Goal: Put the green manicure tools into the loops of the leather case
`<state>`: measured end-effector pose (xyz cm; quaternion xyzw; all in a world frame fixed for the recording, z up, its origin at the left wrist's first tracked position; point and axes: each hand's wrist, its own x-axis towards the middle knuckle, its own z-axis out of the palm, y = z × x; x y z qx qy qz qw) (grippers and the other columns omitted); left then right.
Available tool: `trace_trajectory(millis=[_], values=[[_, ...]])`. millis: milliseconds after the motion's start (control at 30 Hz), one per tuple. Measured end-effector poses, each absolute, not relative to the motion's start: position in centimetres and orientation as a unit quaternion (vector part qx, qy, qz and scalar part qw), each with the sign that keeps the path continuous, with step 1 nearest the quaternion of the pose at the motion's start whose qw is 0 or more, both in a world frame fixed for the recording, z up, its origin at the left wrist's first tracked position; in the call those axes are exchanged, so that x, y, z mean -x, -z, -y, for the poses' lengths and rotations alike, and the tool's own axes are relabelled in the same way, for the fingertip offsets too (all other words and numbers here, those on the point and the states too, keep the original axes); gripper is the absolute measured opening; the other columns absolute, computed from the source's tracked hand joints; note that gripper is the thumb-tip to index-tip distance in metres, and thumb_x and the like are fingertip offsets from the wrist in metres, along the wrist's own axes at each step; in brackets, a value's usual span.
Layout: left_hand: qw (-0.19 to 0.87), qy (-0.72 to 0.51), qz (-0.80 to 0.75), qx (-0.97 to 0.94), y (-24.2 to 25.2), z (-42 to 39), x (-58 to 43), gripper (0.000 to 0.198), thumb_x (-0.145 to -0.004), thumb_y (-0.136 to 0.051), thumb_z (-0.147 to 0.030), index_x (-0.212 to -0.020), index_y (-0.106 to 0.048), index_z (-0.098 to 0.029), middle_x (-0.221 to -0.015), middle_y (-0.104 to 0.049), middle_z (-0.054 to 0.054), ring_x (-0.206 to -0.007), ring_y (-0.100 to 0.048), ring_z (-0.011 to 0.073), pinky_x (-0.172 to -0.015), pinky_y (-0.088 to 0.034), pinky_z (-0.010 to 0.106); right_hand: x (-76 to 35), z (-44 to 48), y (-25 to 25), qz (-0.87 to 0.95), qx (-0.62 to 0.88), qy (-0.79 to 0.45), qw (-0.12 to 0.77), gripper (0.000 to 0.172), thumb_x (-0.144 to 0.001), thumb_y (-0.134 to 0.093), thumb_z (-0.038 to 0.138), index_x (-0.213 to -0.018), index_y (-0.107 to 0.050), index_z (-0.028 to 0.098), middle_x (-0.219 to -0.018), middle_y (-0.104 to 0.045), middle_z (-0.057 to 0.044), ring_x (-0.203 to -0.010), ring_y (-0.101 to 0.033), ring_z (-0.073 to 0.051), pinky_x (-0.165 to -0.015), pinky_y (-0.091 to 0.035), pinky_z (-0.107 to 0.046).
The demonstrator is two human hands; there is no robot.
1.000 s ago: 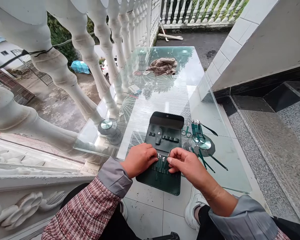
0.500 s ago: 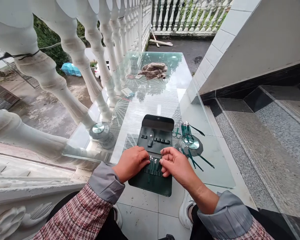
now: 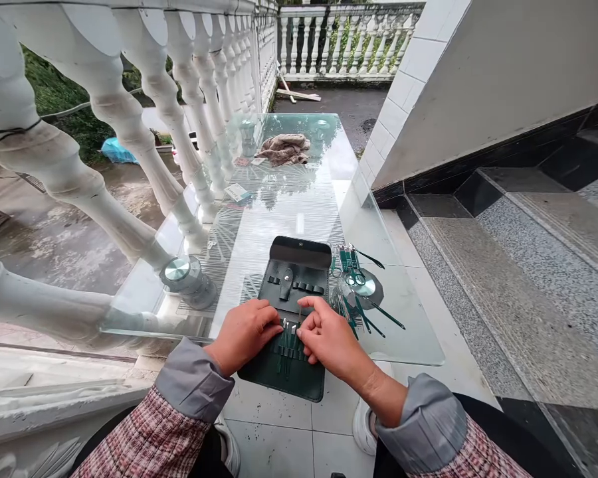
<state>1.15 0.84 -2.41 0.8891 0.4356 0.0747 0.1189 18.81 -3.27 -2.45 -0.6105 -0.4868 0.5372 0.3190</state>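
Observation:
A dark green manicure case (image 3: 299,385) lies unfolded at the near end of the glass table, its flap away from me. Several slim green-handled tools (image 3: 286,348) sit in the loops of its near half. My left hand (image 3: 246,332) is closed at the case's left edge, thumb beside the tool tips. My right hand (image 3: 331,335) pinches a thin manicure tool (image 3: 299,309) over the right side of the loops; its lower part is hidden by the fingers. The far half has loops and a small snap holder (image 3: 286,284).
Right of the case lie scissors (image 3: 355,277), nail clippers (image 3: 347,257) and several green tools (image 3: 371,317). A brown cloth (image 3: 285,149) and a small card box (image 3: 237,192) rest farther along the glass table (image 3: 408,332). White balusters (image 3: 152,119) flank the left, stone steps (image 3: 478,245) the right.
The view has shifted, so the case and table appear farther left. My right fingers have risen slightly and the thin tool stands more upright. My left hand stays at the case edge.

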Motion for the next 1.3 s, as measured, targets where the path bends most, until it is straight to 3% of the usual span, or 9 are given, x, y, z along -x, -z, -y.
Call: trace_trajectory(millis=[100, 333, 567, 700, 900, 1100, 1300], values=[[0.120, -0.075, -0.436, -0.889, 2.5, -0.9, -1.1, 0.006, -0.082, -0.062, -0.022, -0.077, -0.061, -0.020, -0.076, -0.059, -0.002, -0.076, -0.056, 0.0130, -0.063, -0.037, 0.021, -19.0, 3.4, 2.4, 0.513, 0.604, -0.526, 0.311, 0.042, -0.071, -0.050, 0.017, -0.111, -0.045, 0.025, -0.061, -0.051, 0.009, -0.043, -0.052, -0.007, -0.035, -0.044, -0.016], [0.111, -0.078, -0.429, -0.893, 2.6, -0.9, -1.1, 0.007, -0.082, -0.062, -0.023, -0.077, -0.061, -0.019, -0.074, -0.059, -0.002, -0.075, -0.056, 0.0135, -0.062, -0.037, 0.022, -19.9, 3.0, 2.2, 0.536, 0.612, -0.488, 0.317, 0.022, -0.080, -0.046, 0.033, -0.097, -0.053, 0.022, -0.063, -0.051, 0.005, -0.046, -0.052, -0.010, -0.039, -0.043, -0.021], [0.112, -0.086, -0.428, -0.893, 2.4, -0.7, -1.2, 0.008, -0.083, -0.061, -0.025, -0.077, -0.061, -0.020, -0.075, -0.059, -0.002, -0.075, -0.056, 0.0129, -0.062, -0.038, 0.022, -21.1, 2.1, 1.4, 0.635, 0.635, -0.346, 0.272, 0.021, -0.083, -0.045, 0.033, -0.074, -0.059, 0.022, -0.069, -0.062, 0.000, -0.063, -0.057, -0.014, -0.057, -0.042, -0.026], [0.113, -0.080, -0.433, -0.891, 2.4, -0.7, -1.1, 0.010, -0.083, -0.062, -0.028, -0.077, -0.062, -0.020, -0.075, -0.059, -0.002, -0.075, -0.056, 0.0125, -0.062, -0.038, 0.022, -21.2, 2.0, 1.8, 0.725, 0.611, -0.235, 0.215, 0.022, -0.087, -0.043, 0.029, -0.081, -0.063, 0.022, -0.079, -0.065, -0.002, -0.074, -0.058, -0.017, -0.066, -0.040, -0.028], [0.118, -0.075, -0.433, -0.890, 2.4, -0.7, -1.1, 0.010, -0.082, -0.064, -0.029, -0.076, -0.062, -0.020, -0.075, -0.060, -0.002, -0.076, -0.055, 0.0129, -0.062, -0.036, 0.022, -20.8, 2.9, 2.6, 0.808, 0.566, -0.076, 0.147, 0.029, -0.092, -0.039, 0.030, -0.088, -0.067, 0.022, -0.076, -0.060, -0.005, -0.070, -0.056, -0.015, -0.061, -0.036, -0.026], [0.118, -0.071, -0.434, -0.890, 2.5, -0.6, -1.1, 0.012, -0.083, -0.062, -0.031, -0.077, -0.063, -0.021, -0.075, -0.059, -0.002, -0.076, -0.055, 0.0134, -0.061, -0.036, 0.023, -20.6, 3.4, 2.9, 0.831, 0.539, -0.027, 0.134, 0.029, -0.092, -0.041, 0.033, -0.090, -0.068, 0.022, -0.074, -0.059, -0.004, -0.066, -0.055, -0.015, -0.058, -0.035, -0.026], [0.120, -0.068, -0.429, -0.893, 2.4, -0.6, -1.0, 0.012, -0.083, -0.062, -0.031, -0.078, -0.062, -0.020, -0.076, -0.059, -0.002, -0.077, -0.054, 0.0135, -0.062, -0.036, 0.023, -20.9, 3.5, 3.1, 0.826, 0.535, -0.041, 0.174, 0.027, -0.092, -0.041, 0.029, -0.096, -0.066, 0.019, -0.081, -0.062, -0.006, -0.075, -0.057, -0.016, -0.067, -0.040, -0.026]])
